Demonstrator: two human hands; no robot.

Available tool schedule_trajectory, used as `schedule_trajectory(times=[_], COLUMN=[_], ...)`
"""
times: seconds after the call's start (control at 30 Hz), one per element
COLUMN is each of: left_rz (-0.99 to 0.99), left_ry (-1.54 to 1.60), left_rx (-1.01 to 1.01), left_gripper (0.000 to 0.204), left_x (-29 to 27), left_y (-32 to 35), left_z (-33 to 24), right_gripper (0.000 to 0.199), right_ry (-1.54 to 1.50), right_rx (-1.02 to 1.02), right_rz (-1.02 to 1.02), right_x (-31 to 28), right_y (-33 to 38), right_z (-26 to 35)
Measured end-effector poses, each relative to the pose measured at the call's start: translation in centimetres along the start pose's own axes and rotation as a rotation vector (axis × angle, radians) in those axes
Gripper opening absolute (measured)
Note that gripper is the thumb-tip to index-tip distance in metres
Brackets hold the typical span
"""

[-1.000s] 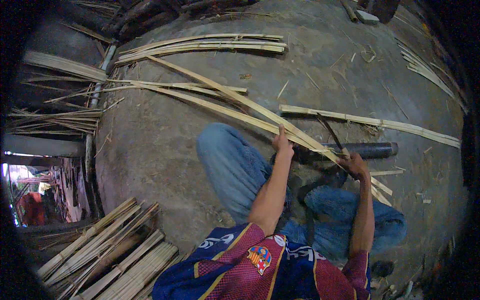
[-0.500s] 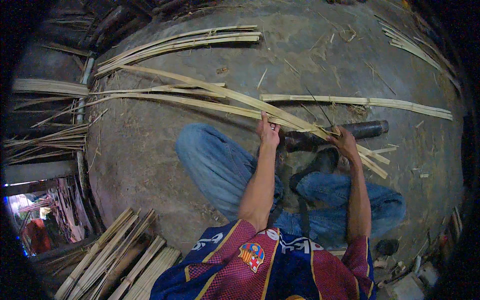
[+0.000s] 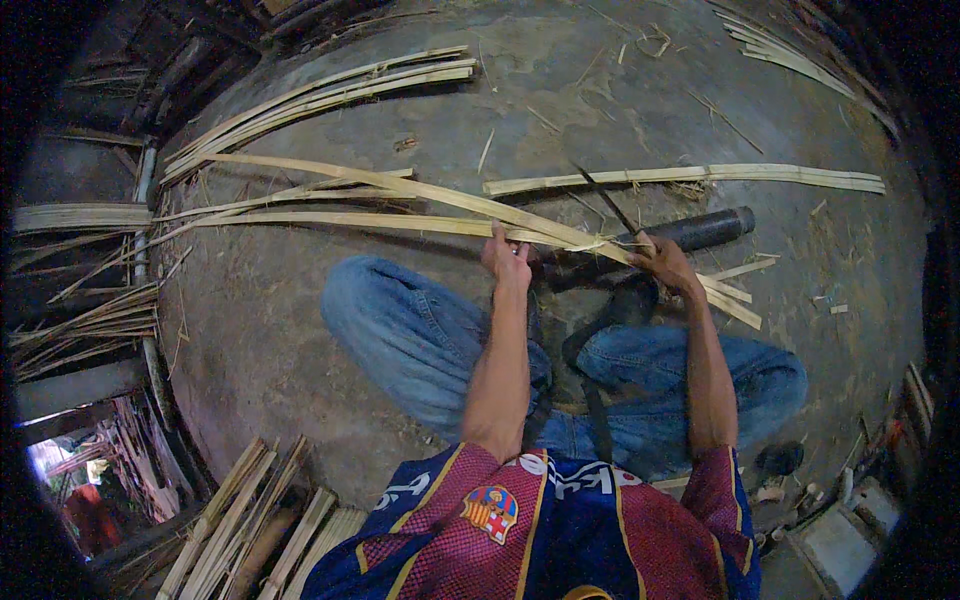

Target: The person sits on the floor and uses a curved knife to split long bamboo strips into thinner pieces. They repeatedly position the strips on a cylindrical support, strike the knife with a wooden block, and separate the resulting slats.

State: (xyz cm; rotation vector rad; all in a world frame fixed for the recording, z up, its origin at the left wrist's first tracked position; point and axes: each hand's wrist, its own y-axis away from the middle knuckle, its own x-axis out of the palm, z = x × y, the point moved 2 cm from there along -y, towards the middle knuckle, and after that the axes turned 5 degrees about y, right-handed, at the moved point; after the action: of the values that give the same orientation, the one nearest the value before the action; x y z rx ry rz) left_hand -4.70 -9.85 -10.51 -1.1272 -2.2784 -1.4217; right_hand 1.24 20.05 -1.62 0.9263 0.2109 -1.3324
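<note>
Left hand (image 3: 508, 258): yours was clamped on the strips (image 3: 445, 197).
Right hand (image 3: 668, 268): you gripped the knife (image 3: 610, 200), its blade pointing away from you.
Strips: they slanted past both your hands, crossing over the pipe (image 3: 700, 230) before your legs (image 3: 420, 330).

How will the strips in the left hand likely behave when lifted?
The strips seem stiff rather than floppy, reaching nearly straight past the left hand. They're probably light, being thin. They may splay, since their far ends fan apart.
</note>
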Motion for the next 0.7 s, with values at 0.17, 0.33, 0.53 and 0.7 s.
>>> schedule_trajectory(times=[0.17,0.33,0.53,0.7], left_rz=[-0.119,-0.23,-0.2,-0.242], left_ry=[-0.072,-0.103,-0.034,-0.05], left_rx=[0.024,-0.046,-0.084,-0.081], left_gripper=[0.033,0.026,0.028,0.033], left_x=[-0.9,-1.0,-0.5,-1.3], left_y=[-0.8,-0.8,-0.9,-1.8], left_z=[0.1,0.0,-0.3,-0.8], right_gripper=[0.053,0.054,0.045,0.046], right_ry=[0.125,0.011,0.013,0.013], right_rx=[0.006,0.019,-0.045,-0.154], right_rz=[0.027,-0.046,-0.17,-0.182], right_x=[0.1,-1.1,-0.7,-0.4], right_y=[0.6,1.4,-0.1,-0.7], right_z=[1.2,2.7,0.8,0.3])
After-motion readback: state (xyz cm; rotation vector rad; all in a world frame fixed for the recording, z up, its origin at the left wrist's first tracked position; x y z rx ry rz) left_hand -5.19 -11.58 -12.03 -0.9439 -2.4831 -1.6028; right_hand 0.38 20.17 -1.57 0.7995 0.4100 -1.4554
